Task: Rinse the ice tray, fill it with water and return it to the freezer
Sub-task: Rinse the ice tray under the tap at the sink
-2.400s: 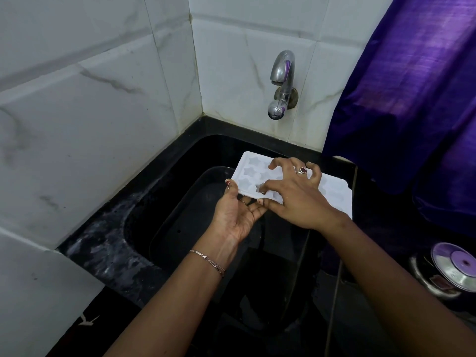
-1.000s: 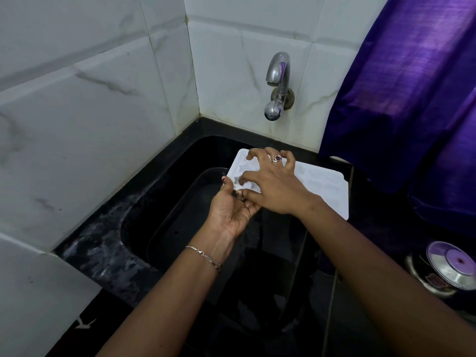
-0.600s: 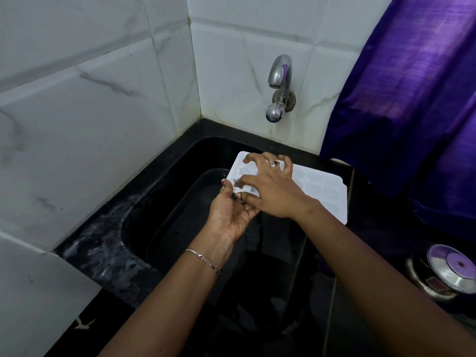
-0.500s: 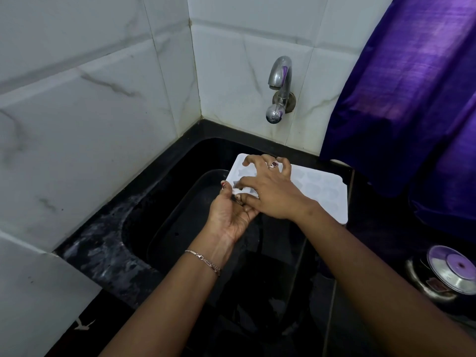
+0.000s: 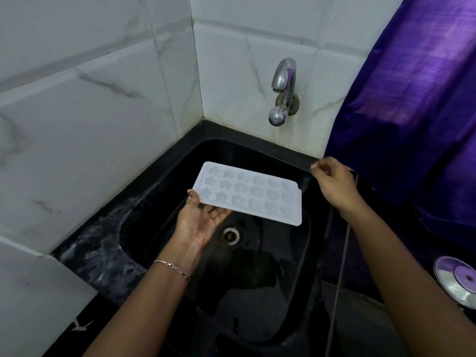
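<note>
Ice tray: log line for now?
ice tray: over sink | left hand: holds it | right hand: free | tap: no flow seen

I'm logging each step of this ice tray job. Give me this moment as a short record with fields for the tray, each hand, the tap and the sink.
ice tray: white, moulds facing up, held over the sink; whether it holds water cannot be told
left hand: holds the tray's near left corner, thumb on top, fingers beneath
right hand: off the tray, raised by the sink's right rim, holding nothing
tap: on the back wall, no stream visible
sink: black, drain uncovered
</note>
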{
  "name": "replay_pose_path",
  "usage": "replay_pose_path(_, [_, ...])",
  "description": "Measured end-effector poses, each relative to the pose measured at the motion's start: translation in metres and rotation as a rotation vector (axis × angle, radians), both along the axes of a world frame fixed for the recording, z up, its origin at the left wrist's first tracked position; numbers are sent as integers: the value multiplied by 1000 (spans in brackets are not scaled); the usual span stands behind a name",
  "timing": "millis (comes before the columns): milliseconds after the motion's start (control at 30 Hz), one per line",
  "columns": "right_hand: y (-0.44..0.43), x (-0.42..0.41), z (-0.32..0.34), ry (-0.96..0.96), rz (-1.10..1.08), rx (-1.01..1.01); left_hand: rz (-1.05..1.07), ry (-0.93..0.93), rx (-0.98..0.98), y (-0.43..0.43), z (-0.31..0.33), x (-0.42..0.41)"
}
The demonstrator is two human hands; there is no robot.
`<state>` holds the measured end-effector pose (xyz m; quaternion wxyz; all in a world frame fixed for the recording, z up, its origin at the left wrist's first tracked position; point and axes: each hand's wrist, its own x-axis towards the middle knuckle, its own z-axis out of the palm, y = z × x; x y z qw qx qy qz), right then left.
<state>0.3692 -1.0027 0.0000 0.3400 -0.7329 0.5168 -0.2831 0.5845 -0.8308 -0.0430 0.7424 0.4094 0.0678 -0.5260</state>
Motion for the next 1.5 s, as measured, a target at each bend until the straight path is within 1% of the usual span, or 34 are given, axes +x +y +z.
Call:
replay_pose_path(100, [-9,-11,-19,-43,-68,142,30,-94,49,3,-8,11])
replay_pose_path(167, [-10,-9,-31,-60,-66,204,29,-158,85,3,-14,16])
replay_pose_path(300, [-8,11,-49,-111,10,277,-7,-273,140,0,-23,21])
replay_pose_path(400, [-5,26,-57,-104,86,335,-29,-333,177,-4,-28,21])
replay_pose_path(567, [-2,50,-63,-56,189,344,-62,-398,215,-9,-34,22])
replay_pose_path(700, [-7,61,-68,-22,204,350,-111,-506,219,-10,-34,27])
replay_pose_path(833, [-9,67,-67,-39,232,370,-156,-600,209,-14,-30,31])
replay_pose_path(1033, [-14,76,-59,-51,341,329,-245,-711,171,-19,-19,37])
replay_pose_path(1100, [-18,80,-55,-20,395,259,-270,-747,157,-22,-14,40])
replay_pose_path(1200, [-24,88,-48,74,454,142,-310,-820,112,-26,-4,43])
replay_pose_path(1267, [-27,92,-44,111,482,96,-336,-870,82,-29,4,45])
replay_pose_path(1500, [-23,95,-35,114,500,-20,-405,-1007,19,-34,28,46])
